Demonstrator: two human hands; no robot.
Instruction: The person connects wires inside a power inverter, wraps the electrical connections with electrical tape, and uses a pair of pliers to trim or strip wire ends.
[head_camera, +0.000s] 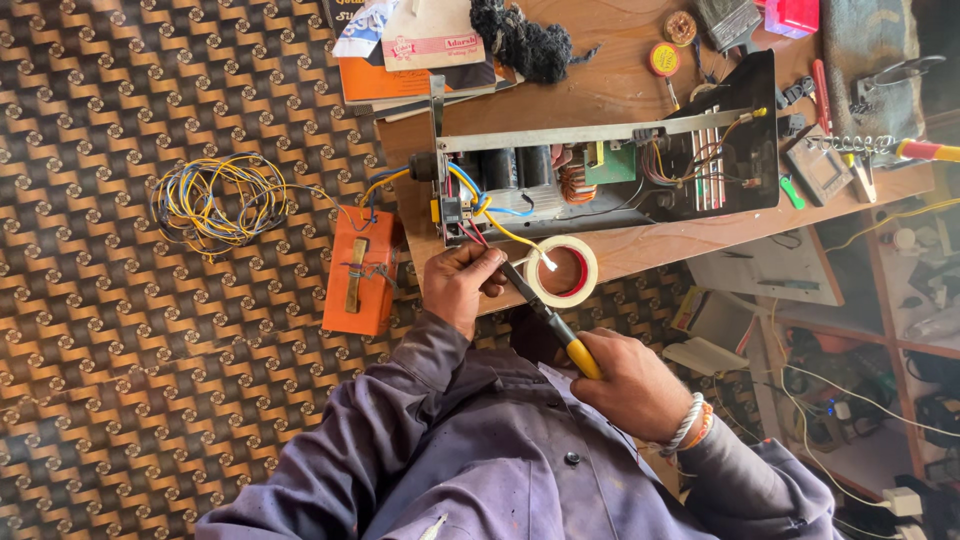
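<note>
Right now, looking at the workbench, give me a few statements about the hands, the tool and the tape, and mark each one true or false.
1. The right hand grips a yellow-handled tool. True.
2. The left hand lies flat on the orange box. False: it pinches wires at the open device.
3. A roll of tape lies on the wooden table near the tool tip. True.
4. The coil of loose wire sits on the table. False: it lies on the patterned floor.
</note>
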